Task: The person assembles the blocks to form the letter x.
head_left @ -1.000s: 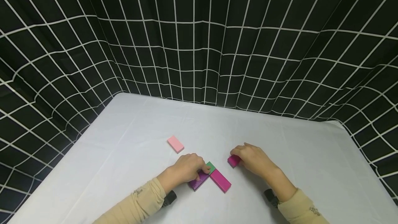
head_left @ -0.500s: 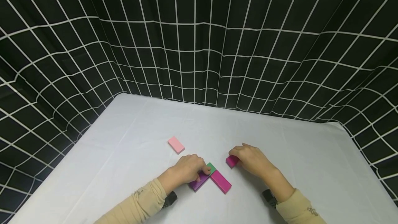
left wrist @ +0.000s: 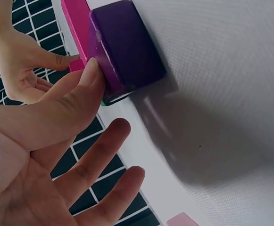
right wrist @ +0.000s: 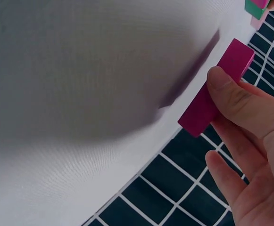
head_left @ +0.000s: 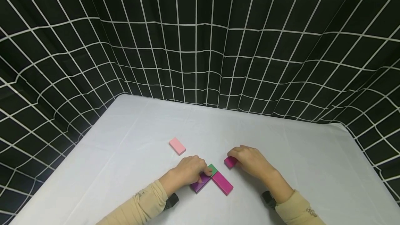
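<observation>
My right hand (head_left: 252, 160) pinches a magenta block (right wrist: 219, 89) between thumb and fingers. A shadow apart from that block in the right wrist view shows it off the cloth. My left hand (head_left: 189, 170) rests on a purple block (head_left: 201, 183), thumb on its top, and the index fingertip touches a green block (head_left: 213, 169). The other left fingers stick out loosely in the left wrist view. Another magenta block (head_left: 222, 183) lies flat, its end against the green block and its corner by the purple one. The left hand partly hides the purple and green blocks.
A light pink block (head_left: 177, 146) lies alone beyond the left hand. White cloth (head_left: 150, 127) covers the table. Black curtains with a white grid (head_left: 200, 44) stand behind the table and along both sides.
My right hand has moved slightly left with its magenta block, closer to the green block. The left hand and the blocks on the table keep their places.
</observation>
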Demonstrator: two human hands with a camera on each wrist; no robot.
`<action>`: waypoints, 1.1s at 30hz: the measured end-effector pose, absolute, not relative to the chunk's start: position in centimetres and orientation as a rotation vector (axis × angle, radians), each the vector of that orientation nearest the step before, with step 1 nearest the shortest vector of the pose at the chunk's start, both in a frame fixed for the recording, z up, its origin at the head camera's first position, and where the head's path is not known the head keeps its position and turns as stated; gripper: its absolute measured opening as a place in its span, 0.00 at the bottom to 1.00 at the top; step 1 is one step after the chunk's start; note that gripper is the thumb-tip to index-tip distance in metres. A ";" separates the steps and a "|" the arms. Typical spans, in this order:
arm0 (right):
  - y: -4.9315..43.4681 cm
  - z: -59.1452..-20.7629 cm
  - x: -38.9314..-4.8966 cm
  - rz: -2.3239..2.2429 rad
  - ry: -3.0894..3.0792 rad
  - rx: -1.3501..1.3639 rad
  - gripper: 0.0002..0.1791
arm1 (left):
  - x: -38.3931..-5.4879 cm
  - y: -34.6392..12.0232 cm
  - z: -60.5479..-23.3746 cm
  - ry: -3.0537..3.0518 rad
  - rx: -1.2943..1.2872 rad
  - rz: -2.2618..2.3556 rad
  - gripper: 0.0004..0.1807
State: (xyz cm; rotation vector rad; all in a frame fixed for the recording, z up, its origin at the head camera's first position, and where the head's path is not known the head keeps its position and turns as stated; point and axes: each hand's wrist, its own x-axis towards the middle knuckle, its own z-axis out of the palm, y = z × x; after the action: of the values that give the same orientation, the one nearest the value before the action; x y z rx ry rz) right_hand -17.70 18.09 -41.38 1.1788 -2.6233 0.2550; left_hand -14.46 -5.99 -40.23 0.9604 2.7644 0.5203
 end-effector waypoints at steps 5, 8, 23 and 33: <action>18.0 -41.5 -17.6 0.254 -2.618 1.181 0.19 | -14.4 -5.9 -40.3 2.762 0.957 0.518 0.20; 18.0 -41.5 -17.6 0.260 -2.619 1.179 0.19 | -14.4 -5.8 -40.4 2.772 0.962 0.507 0.20; 17.4 -41.7 -17.8 0.281 -2.592 1.221 0.17 | -14.4 -5.7 -40.3 2.781 0.939 0.516 0.20; 17.4 -41.8 -17.9 0.275 -2.570 1.225 0.17 | -14.4 -5.6 -40.4 2.791 0.938 0.507 0.20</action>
State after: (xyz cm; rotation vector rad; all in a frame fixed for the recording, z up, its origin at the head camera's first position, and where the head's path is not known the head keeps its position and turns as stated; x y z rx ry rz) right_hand -17.94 17.35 -41.76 1.2246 -2.5696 0.2753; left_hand -14.39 -5.62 -40.44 0.9380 2.7912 0.5072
